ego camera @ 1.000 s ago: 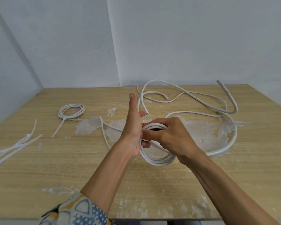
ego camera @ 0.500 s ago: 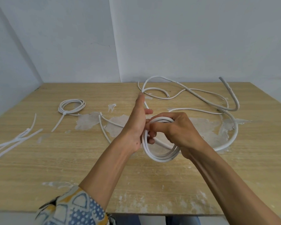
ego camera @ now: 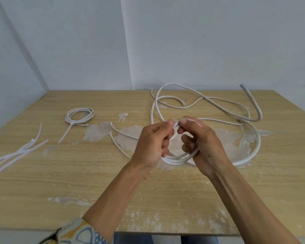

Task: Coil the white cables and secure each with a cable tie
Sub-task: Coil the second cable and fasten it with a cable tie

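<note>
Head view: my left hand (ego camera: pixel 151 143) and right hand (ego camera: pixel 203 143) each pinch the white cable (ego camera: pixel 256 138) near its end, other fingers (ego camera: pixel 187 139) curled round its coil (ego camera: pixel 176 160) over the desk (ego camera: pixel 77 175).

Above the surface (ego camera: pixel 95 182), the left grip (ego camera: pixel 151 143) and right grip (ego camera: pixel 199 143) hold a small coil (ego camera: pixel 178 158) between them, fingers curled round its loops and thumbs pinching a cable end at the top. Its loose cable (ego camera: pixel 253 138) sprawls toward the far right. A tied coil (ego camera: pixel 79 115) lies far left, with white strips (ego camera: pixel 16 155) near the left edge.
</note>
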